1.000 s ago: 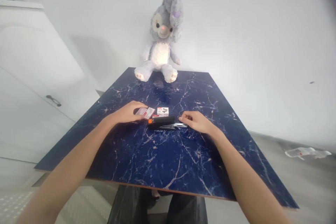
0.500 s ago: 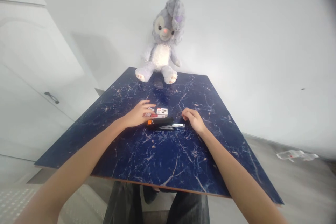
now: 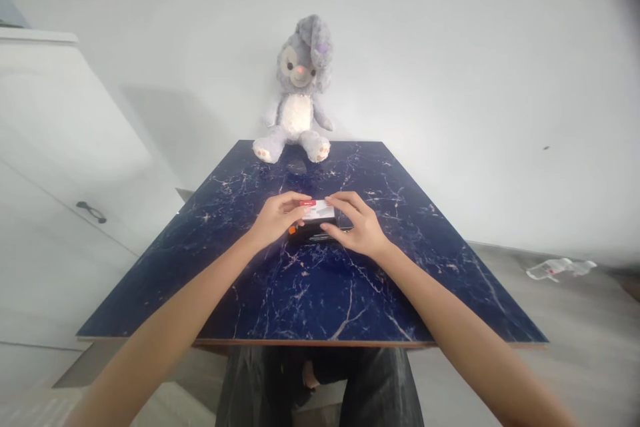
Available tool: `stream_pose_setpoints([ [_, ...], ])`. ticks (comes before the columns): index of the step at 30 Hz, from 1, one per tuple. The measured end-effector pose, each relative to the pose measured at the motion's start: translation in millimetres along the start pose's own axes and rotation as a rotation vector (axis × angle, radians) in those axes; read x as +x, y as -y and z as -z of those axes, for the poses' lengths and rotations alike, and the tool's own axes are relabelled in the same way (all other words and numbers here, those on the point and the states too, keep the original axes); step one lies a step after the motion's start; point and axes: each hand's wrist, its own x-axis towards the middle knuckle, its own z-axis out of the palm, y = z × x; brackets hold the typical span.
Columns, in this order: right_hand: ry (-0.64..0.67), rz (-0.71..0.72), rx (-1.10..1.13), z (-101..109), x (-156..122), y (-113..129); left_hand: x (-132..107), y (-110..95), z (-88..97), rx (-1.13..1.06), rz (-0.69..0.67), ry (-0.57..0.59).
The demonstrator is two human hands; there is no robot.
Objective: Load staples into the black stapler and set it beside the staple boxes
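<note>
A small white-and-red staples box (image 3: pixel 319 211) is between my two hands near the middle of the table. My left hand (image 3: pixel 275 219) pinches its left end between thumb and fingers. At its right end, the fingers of my right hand (image 3: pixel 361 227) lie along the far edge, with the thumb at the near side. Just in front of the box lies a black stapler (image 3: pixel 313 231) with an orange end, partly covered by the right thumb. Other small boxes are hidden from view.
A grey plush rabbit (image 3: pixel 299 97) sits at the far edge of the dark blue marbled table (image 3: pixel 310 300), against the wall. On the left stands a white cabinet (image 3: pixel 55 167). A clear plastic bottle (image 3: pixel 557 269) lies on the floor to the right.
My right hand has moved left and opened from a loose curl onto the box. My left hand has shifted right and now grips it. The view has tilted slightly.
</note>
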Motion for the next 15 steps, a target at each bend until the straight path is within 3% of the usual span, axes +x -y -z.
stream_pose_setpoints([
  [6,-0.065,0.028,-0.006,5.1,-0.3,-3.9,-2.7,-0.7,-6.9,-0.412,0.116,0.151],
  [15,0.071,-0.041,0.090,-0.2,2.2,3.6,-7.7,13.3,12.1,-0.360,0.186,0.173],
])
